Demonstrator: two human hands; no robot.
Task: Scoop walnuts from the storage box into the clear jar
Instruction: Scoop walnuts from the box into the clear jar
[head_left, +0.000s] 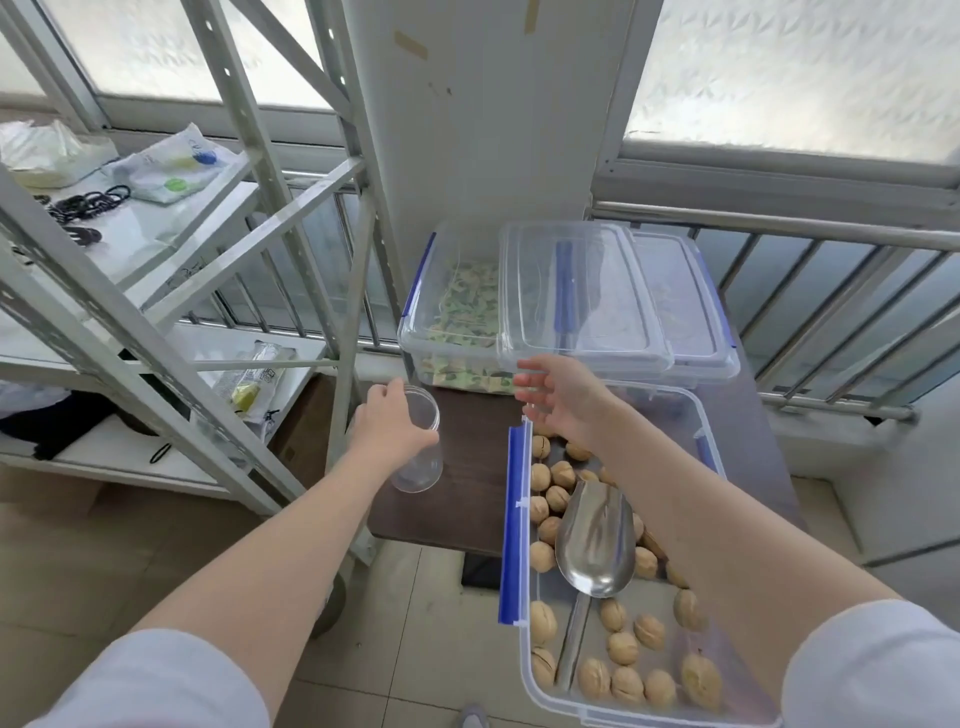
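The open clear storage box (514, 519) with blue latches sits on the dark table, holding several walnuts (623, 644) and a metal scoop (596, 540) lying inside it. My left hand (392, 421) grips the empty clear jar (422, 449) on the table just left of the box. My right hand (558, 397) hovers over the box's far end with fingers spread, holding nothing, right below the edge of a clear lid (576, 296).
Behind the walnut box stand a clear box of green-wrapped sweets (457, 312) and a closed box (685, 306), the loose lid lying across both. A grey metal shelf rack (171, 322) stands left. A steel railing (831, 228) runs behind the dark table (467, 493).
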